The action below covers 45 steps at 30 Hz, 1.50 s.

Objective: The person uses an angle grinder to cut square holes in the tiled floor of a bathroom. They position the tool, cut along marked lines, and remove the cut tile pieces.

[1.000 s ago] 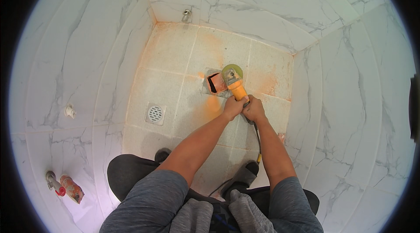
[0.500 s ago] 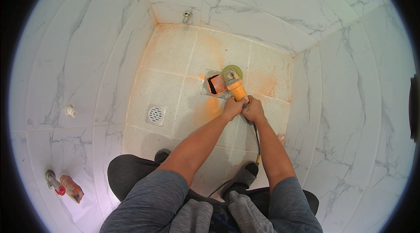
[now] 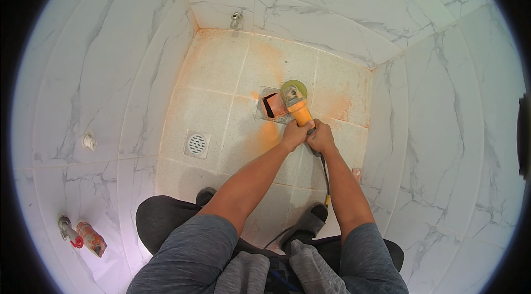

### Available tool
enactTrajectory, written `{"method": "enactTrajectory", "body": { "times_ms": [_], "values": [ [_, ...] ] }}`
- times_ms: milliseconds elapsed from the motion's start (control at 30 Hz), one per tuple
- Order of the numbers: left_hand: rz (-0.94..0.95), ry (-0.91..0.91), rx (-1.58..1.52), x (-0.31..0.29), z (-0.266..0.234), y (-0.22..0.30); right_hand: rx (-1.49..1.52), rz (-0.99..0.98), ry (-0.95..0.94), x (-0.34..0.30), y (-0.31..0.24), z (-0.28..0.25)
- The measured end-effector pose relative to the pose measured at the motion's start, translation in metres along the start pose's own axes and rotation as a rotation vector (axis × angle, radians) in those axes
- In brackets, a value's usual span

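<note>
A yellow angle grinder [image 3: 299, 110] with a greenish disc [image 3: 295, 88] is held low over the tiled floor. My left hand [image 3: 296, 135] is closed round the left side of its body, and my right hand [image 3: 321, 136] grips its rear end from the right. Just left of the grinder's head, an orange pipe opening [image 3: 275, 105] with a dark gap sits in a square cut-out in the floor. Whether the disc touches the pipe's edge I cannot tell. The grinder's cord [image 3: 326, 175] runs back past my right foot.
A square floor drain [image 3: 196, 144] lies to the left. Orange dust [image 3: 270, 135] stains the floor tiles. A metal tap fitting [image 3: 236, 20] juts from the far wall; a red-handled valve [image 3: 70, 231] and an orange pipe stub [image 3: 91, 239] stick out at lower left. Marbled walls stand around.
Almost nothing differs. Both hands keep their hold on the angle grinder, which stays beside the orange pipe opening.
</note>
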<state>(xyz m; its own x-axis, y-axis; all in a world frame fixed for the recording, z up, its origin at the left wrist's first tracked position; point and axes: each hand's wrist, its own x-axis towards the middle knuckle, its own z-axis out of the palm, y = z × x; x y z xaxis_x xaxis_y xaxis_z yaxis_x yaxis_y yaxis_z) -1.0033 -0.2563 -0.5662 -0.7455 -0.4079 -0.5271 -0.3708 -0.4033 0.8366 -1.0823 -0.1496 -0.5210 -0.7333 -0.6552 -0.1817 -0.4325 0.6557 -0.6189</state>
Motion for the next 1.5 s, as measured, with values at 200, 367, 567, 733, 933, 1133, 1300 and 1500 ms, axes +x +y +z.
{"method": "enactTrajectory", "body": {
  "times_ms": [200,367,567,733,933,1133,1300,1500],
  "values": [
    [-0.011,-0.009,0.016,0.0,-0.002,0.001,-0.034,-0.037,0.003,0.003,0.003,0.002],
    [0.005,-0.033,-0.027,-0.001,-0.006,0.006,-0.029,0.021,-0.001,0.003,-0.002,0.006],
    [0.111,-0.166,-0.001,-0.001,0.007,0.015,-0.012,0.077,0.087,-0.004,-0.002,-0.016],
    [0.11,-0.314,-0.118,-0.004,0.019,0.021,0.09,0.088,0.142,-0.016,-0.003,-0.043],
    [-0.102,-0.141,-0.316,-0.008,0.021,0.018,0.26,0.212,0.28,-0.031,-0.016,-0.057],
    [0.096,0.642,0.314,0.015,-0.028,0.009,0.492,0.369,0.324,-0.043,-0.03,-0.067],
    [-0.202,0.477,0.12,0.067,-0.073,0.005,0.562,0.388,0.343,-0.046,-0.037,-0.075],
    [-0.263,0.527,0.042,0.082,-0.09,0.006,0.597,0.392,0.325,-0.051,-0.029,-0.077]
  ]
}}
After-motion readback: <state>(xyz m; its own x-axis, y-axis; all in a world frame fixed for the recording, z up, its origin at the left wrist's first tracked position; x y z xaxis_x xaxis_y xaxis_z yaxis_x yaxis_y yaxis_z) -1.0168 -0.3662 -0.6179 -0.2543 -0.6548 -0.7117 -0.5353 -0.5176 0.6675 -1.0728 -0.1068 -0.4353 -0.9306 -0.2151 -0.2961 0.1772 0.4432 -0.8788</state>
